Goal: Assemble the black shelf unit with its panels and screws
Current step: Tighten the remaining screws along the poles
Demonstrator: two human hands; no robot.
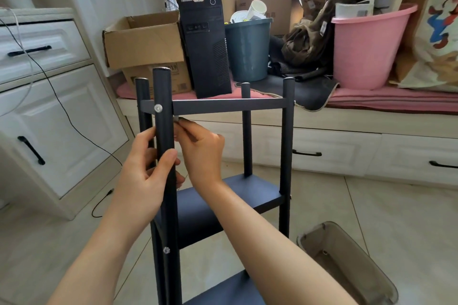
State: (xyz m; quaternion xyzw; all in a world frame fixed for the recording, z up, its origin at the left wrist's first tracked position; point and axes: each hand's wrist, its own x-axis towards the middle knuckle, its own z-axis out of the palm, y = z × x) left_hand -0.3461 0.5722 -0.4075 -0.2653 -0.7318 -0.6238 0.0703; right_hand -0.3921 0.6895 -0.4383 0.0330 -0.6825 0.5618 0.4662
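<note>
The black shelf unit (233,106) stands upright on the floor right in front of me, with four round posts and dark panels at several levels. My left hand (146,168) grips the near left post (163,111) below the top panel. A silver screw head (158,108) shows on that post at the top panel's height, and another screw (166,250) sits lower on it. My right hand (198,146) pinches a small silver tool (176,119) just behind the post, under the top panel's front edge. The tool's tip is hidden by the post.
A translucent bin (347,262) lies on the tiled floor at lower right. Behind the shelf, a bench holds cardboard boxes (143,42), a black computer tower (204,44), a dark bucket (247,49) and a pink bucket (366,49). White cabinets (49,96) stand at left, a black cable trailing down.
</note>
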